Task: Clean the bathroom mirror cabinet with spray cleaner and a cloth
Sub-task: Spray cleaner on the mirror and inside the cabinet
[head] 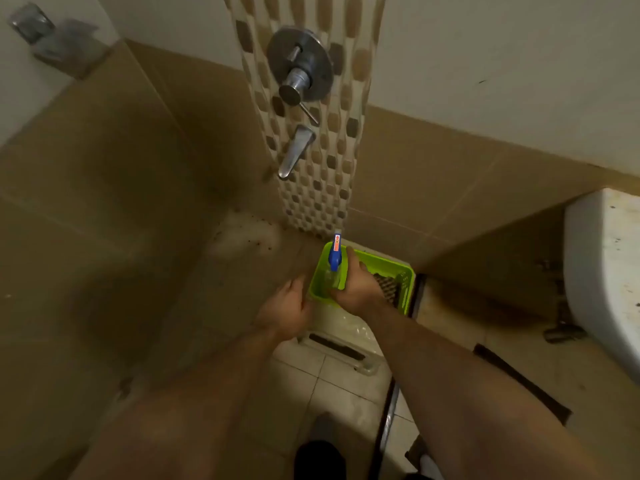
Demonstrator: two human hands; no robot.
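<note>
A clear spray bottle (333,271) with a blue trigger head is gripped around its body by the right hand (358,289), above the left end of a green basket (405,271) on the floor. The left hand (285,306) is held loosely open just beside it. The bottle is judged light, rigid and possibly slick, best held at the neck.

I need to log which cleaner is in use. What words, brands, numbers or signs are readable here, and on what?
None can be read.
Orange label on the spray bottle head, held in the right hand: print too blurred to read.
Green basket, wall taps, tiles: no text visible.
</note>
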